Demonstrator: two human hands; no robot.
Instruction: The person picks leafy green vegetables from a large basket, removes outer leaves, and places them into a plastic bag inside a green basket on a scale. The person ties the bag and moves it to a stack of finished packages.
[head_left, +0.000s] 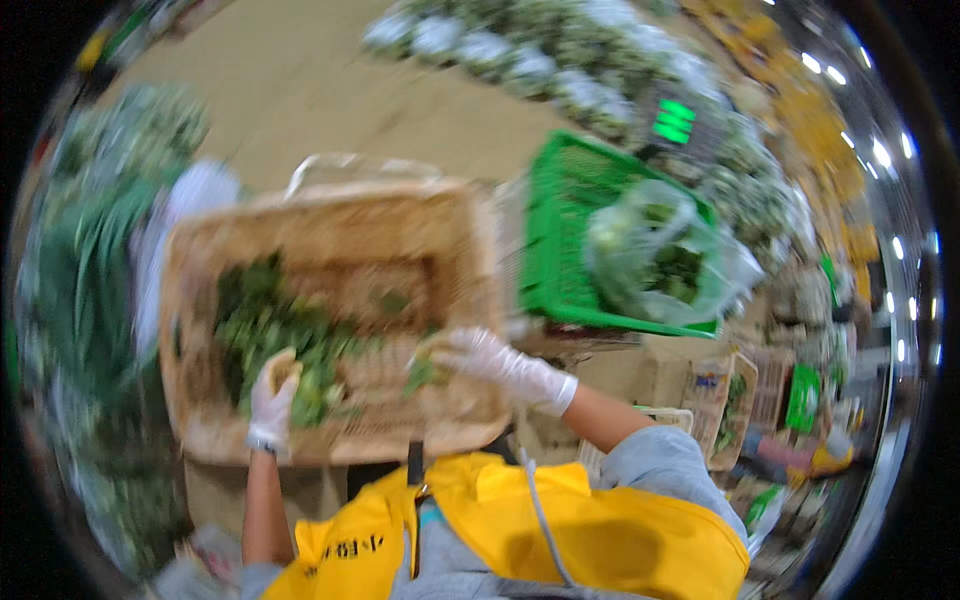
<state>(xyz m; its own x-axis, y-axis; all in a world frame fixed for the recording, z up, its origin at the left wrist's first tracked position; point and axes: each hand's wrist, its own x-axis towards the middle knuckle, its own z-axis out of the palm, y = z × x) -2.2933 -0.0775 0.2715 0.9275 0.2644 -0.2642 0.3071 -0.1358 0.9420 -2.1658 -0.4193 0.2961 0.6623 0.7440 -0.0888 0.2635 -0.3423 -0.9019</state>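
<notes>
A large tan plastic crate lies before me, with leafy green vegetables heaped along its left side. My left hand, in a thin whitish glove, is at the heap's near edge, its fingertips touching or just over the leaves; blur hides whether it grips any. My right hand, gloved the same way, is over the crate's right part and pinches a small green leaf. To the right, a green plastic crate holds clear plastic bags of leafy greens.
A scale display glows green behind the green crate. Bagged vegetables stand in rows at the back. Bundled greens line the left side. More crates and a person in yellow are at the lower right.
</notes>
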